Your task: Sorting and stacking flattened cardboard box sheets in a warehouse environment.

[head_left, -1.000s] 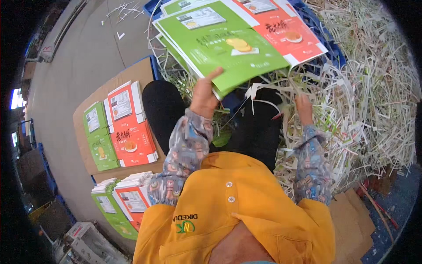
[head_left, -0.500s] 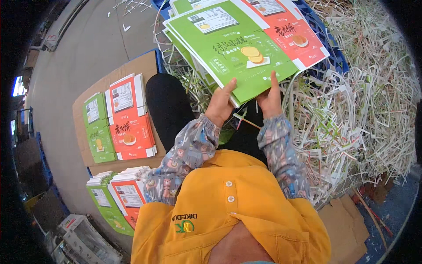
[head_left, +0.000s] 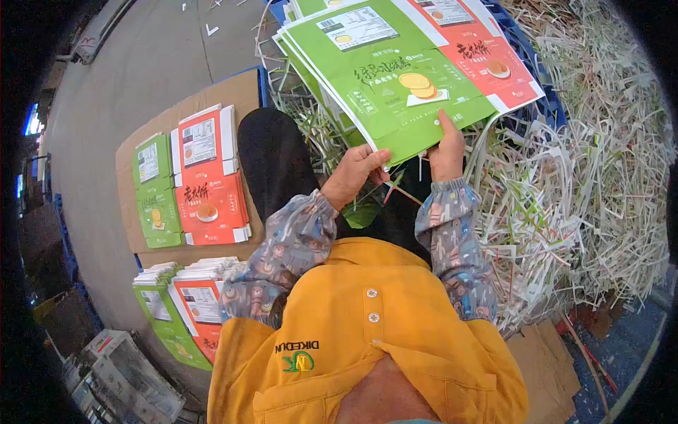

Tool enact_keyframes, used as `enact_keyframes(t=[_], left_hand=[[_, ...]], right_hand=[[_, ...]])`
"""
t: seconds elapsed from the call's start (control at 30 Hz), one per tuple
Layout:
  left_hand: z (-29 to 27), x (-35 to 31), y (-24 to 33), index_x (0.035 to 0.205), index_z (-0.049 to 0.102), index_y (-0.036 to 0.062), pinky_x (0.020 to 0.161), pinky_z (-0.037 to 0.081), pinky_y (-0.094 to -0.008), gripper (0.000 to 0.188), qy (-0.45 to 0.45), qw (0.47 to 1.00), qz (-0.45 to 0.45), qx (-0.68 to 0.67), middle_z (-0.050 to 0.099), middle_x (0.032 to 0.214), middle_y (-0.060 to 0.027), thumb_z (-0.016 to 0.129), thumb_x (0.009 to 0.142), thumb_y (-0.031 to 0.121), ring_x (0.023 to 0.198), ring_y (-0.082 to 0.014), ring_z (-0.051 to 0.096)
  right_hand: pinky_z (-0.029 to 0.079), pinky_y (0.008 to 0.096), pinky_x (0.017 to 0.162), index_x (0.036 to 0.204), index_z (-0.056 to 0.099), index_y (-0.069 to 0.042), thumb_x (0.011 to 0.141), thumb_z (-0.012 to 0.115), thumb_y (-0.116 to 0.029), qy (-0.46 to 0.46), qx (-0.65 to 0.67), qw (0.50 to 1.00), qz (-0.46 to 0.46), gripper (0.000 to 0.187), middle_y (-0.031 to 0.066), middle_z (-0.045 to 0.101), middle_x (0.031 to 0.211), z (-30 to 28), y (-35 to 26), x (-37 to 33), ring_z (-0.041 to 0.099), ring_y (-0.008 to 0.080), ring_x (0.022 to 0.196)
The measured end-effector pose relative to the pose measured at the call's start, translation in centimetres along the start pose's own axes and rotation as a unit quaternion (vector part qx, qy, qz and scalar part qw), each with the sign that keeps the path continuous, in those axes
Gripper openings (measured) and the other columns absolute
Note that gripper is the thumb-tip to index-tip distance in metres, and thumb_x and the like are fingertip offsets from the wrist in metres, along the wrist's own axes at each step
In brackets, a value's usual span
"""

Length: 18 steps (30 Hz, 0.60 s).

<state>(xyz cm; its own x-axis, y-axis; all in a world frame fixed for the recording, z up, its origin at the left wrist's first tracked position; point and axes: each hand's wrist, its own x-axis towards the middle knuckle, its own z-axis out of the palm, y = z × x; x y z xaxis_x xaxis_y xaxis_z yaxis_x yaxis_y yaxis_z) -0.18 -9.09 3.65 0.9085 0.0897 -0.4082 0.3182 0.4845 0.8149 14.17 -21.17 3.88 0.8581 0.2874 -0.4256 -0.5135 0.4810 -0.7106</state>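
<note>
Shredded paper [head_left: 607,184] flanks green cardboard [head_left: 392,74], its edge apparently between fingers [head_left: 450,128].

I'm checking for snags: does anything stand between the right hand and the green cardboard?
Nothing visible does: the right hand touches the green cardboard, thumb on top. Paper strips lie off to the right.

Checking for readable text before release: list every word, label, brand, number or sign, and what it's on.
Print present; wording and brands withheld, so no quotes:
Green stack: large dark brush-style characters; small print too fine to read.
Its label: too small.
Red stack beside it: large dark characters; small print too fine.
Stacks on cardboard: large dark characters; labels too small.
Lower stacks: too small.
Yellow shirt: dark lettering with logo, upside down.
</note>
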Motion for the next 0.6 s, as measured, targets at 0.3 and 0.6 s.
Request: enact_keyframes(t=[0.3,0.6], left_hand=[[-7.1,-3.3,-2.0,0.084,0.059,0.0043,0.051,0.046,-0.0311,0.024,0.005,0.799,0.016,0.601,0.058,0.066,-0.0122,0.053,0.078,0.027,0.054,-0.0234,0.058],[-6.1,3.8,0.8,0.121,0.036,-0.003,0.092,0.034,-0.0346,0.061,-0.03,0.997,0.026,0.065,0.046,0.117,-0.0166,0.057,0.078,0.035,0.106,-0.0251,0.046]], right_hand=[[0.047,0.0309,0.076,0.11,0.046,0.003,0.081,0.051,-0.02,0.016,-0.098,0.993,-0.065,0.037,0.0119,0.056,0.102,-4.3,-7.6,3.2,0.057,0.0213,0.088],[0.049,0.0323,0.072,0.11,0.046,0.003,0.078,0.055,-0.016,0.01,-0.092,0.996,-0.016,0.038,0.0124,0.057,0.098,-7.4,-7.9,1.9,0.059,0.0232,0.083]])
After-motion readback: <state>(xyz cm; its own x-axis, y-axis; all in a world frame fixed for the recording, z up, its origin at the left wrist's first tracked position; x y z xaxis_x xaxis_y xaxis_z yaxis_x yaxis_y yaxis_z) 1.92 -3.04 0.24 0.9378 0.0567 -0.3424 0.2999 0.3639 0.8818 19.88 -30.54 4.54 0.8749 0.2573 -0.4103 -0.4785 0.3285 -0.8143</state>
